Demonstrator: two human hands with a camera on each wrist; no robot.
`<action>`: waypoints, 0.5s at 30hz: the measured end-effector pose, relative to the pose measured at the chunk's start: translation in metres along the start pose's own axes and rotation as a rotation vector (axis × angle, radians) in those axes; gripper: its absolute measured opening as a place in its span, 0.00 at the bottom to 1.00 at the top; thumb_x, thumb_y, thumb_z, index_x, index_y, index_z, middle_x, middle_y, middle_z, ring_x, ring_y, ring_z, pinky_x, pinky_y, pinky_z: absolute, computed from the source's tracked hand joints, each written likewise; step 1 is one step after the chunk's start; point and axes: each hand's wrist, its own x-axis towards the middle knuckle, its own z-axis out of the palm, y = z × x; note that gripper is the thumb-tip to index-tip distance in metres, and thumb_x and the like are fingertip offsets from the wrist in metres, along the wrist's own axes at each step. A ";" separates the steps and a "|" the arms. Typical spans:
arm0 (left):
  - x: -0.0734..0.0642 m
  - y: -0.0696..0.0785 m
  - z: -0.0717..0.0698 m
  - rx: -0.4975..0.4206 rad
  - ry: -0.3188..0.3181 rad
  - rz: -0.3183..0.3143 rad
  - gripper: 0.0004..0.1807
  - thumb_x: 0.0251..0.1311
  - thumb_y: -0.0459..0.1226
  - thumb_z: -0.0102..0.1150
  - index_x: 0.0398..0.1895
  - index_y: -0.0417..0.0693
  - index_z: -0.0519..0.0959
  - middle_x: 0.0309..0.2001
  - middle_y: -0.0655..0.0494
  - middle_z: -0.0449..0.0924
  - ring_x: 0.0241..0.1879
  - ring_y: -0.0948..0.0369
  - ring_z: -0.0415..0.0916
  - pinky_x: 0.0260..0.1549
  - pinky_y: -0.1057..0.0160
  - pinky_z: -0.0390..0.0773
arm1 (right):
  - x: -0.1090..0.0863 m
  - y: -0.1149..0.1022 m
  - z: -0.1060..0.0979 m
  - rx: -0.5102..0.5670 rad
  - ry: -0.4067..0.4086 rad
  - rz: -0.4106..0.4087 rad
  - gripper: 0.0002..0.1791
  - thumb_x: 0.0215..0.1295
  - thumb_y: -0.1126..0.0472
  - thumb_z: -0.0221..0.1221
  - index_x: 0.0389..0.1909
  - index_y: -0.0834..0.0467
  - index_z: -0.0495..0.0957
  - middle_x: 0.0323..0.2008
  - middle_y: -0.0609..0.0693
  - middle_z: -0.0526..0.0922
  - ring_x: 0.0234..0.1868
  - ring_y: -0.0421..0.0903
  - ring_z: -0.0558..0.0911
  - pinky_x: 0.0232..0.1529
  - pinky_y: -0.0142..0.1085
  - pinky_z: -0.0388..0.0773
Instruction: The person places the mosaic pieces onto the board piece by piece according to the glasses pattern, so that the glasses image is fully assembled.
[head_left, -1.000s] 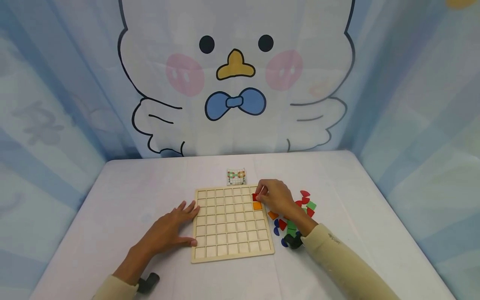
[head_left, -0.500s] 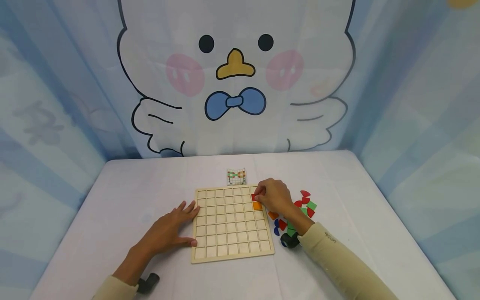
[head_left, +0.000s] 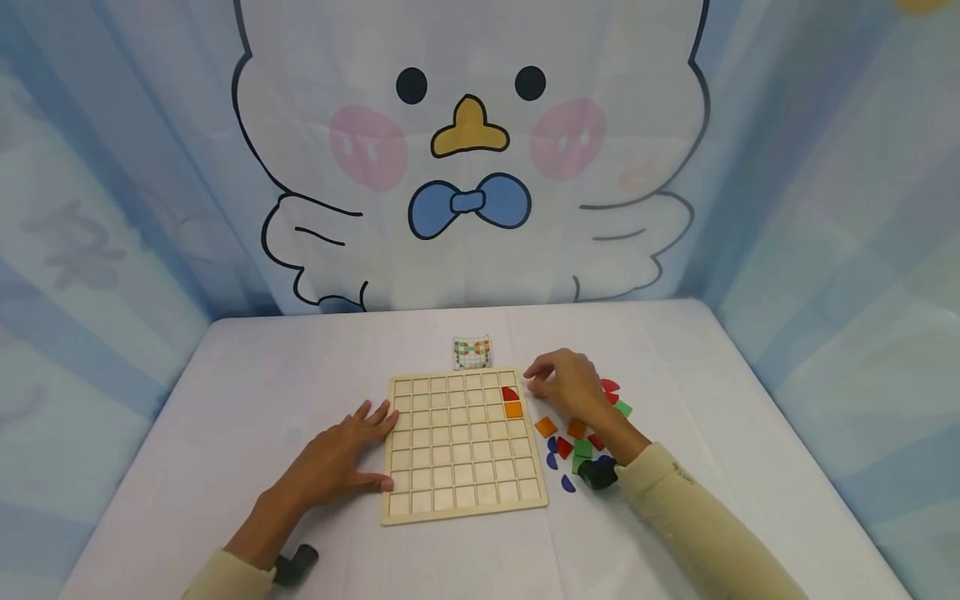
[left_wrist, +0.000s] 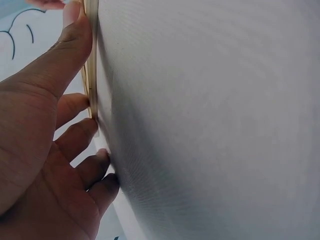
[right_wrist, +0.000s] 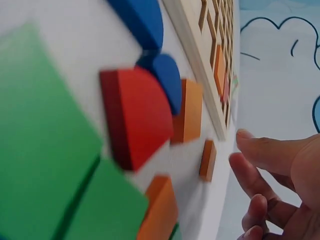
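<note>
Clock centred on the board, 12 at the far wall. Nearest: pale sleeves [head_left: 712, 525] come in from 8 and 4 o'clock, dark device [head_left: 297, 564] at the left wrist. White cloth [head_left: 450, 571] covers the table, light creases. Left hand [head_left: 341, 454] at 9, fingers spread wide, thumb and fingertips touching the rim of the wooden grid board [head_left: 442, 456]. At 3, loose on the cloth: blue half-rounds [head_left: 567, 483], green squares [head_left: 582, 448], red pieces [head_left: 564, 447], orange pieces [head_left: 546, 427]. In the grid, between 1 and 2, rightmost column: orange square [head_left: 513, 409], then red rounded piece [head_left: 511, 393] one cell farther. Right hand [head_left: 566, 387] at 2, just beside the board's far corner. Pattern card [head_left: 472, 352] at 12, close to the far rim. Beyond the table, pale blue curtain [head_left: 825, 208], cartoon bird [head_left: 468, 275] at 12.

Right wrist view adds a narrow gap between thumb and forefinger, plus block thickness, flat-on from above in the head view. Left wrist view adds the board edge-on, thumb against it.

Right forearm and second dark device [head_left: 598, 475] cover part of the pile; can't count it. Sleeves cut off at the bottom. Card pattern too small to read. Nearest green blocks [right_wrist: 45, 135] blurred and cropped in right wrist view.
</note>
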 end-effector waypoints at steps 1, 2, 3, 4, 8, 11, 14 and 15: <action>0.000 0.000 0.000 -0.001 0.001 0.000 0.58 0.50 0.59 0.79 0.83 0.52 0.64 0.83 0.48 0.58 0.82 0.37 0.55 0.70 0.28 0.68 | 0.000 0.003 -0.002 -0.017 0.001 0.001 0.06 0.69 0.57 0.71 0.44 0.49 0.91 0.39 0.47 0.88 0.43 0.49 0.80 0.45 0.42 0.81; 0.000 0.000 0.000 0.002 0.003 0.006 0.58 0.50 0.60 0.79 0.83 0.52 0.64 0.83 0.47 0.58 0.82 0.37 0.56 0.69 0.28 0.69 | 0.000 0.005 -0.005 -0.035 -0.001 0.001 0.06 0.68 0.57 0.71 0.44 0.49 0.91 0.40 0.48 0.88 0.44 0.50 0.81 0.45 0.42 0.80; 0.000 0.000 0.000 -0.001 0.003 0.005 0.58 0.50 0.59 0.79 0.83 0.52 0.64 0.83 0.48 0.58 0.82 0.37 0.56 0.70 0.28 0.69 | -0.001 0.008 -0.007 -0.051 -0.003 0.009 0.06 0.68 0.56 0.71 0.45 0.48 0.91 0.40 0.48 0.88 0.43 0.50 0.80 0.43 0.42 0.80; 0.000 -0.001 0.000 -0.003 0.003 0.007 0.58 0.49 0.60 0.79 0.83 0.52 0.64 0.83 0.48 0.58 0.82 0.37 0.56 0.70 0.28 0.69 | -0.001 0.010 -0.008 -0.063 -0.010 0.016 0.07 0.68 0.56 0.71 0.45 0.49 0.91 0.41 0.49 0.88 0.43 0.50 0.81 0.42 0.41 0.80; 0.000 0.000 -0.001 -0.003 0.009 0.023 0.58 0.49 0.60 0.78 0.82 0.51 0.65 0.83 0.47 0.59 0.82 0.36 0.57 0.68 0.28 0.70 | -0.001 0.017 -0.011 -0.092 -0.037 0.046 0.09 0.67 0.55 0.73 0.46 0.48 0.91 0.41 0.49 0.88 0.40 0.49 0.80 0.39 0.40 0.80; -0.001 0.000 -0.002 -0.008 0.010 0.024 0.58 0.49 0.60 0.78 0.82 0.51 0.65 0.83 0.46 0.59 0.82 0.36 0.57 0.68 0.27 0.70 | -0.001 0.019 -0.009 -0.109 -0.048 0.055 0.10 0.67 0.54 0.73 0.47 0.48 0.90 0.40 0.49 0.88 0.37 0.48 0.80 0.40 0.42 0.79; 0.000 -0.001 -0.001 -0.006 0.014 0.030 0.58 0.49 0.61 0.78 0.82 0.51 0.65 0.83 0.46 0.60 0.81 0.36 0.57 0.68 0.27 0.70 | -0.002 0.020 -0.006 -0.123 -0.040 0.044 0.10 0.67 0.55 0.73 0.47 0.50 0.90 0.39 0.50 0.87 0.37 0.48 0.80 0.41 0.43 0.79; 0.000 0.000 -0.001 -0.008 0.014 0.029 0.58 0.49 0.60 0.78 0.82 0.51 0.65 0.83 0.47 0.59 0.82 0.36 0.57 0.68 0.28 0.70 | -0.002 0.020 -0.005 -0.124 -0.034 0.038 0.09 0.67 0.56 0.73 0.46 0.50 0.89 0.39 0.50 0.87 0.37 0.48 0.79 0.41 0.43 0.79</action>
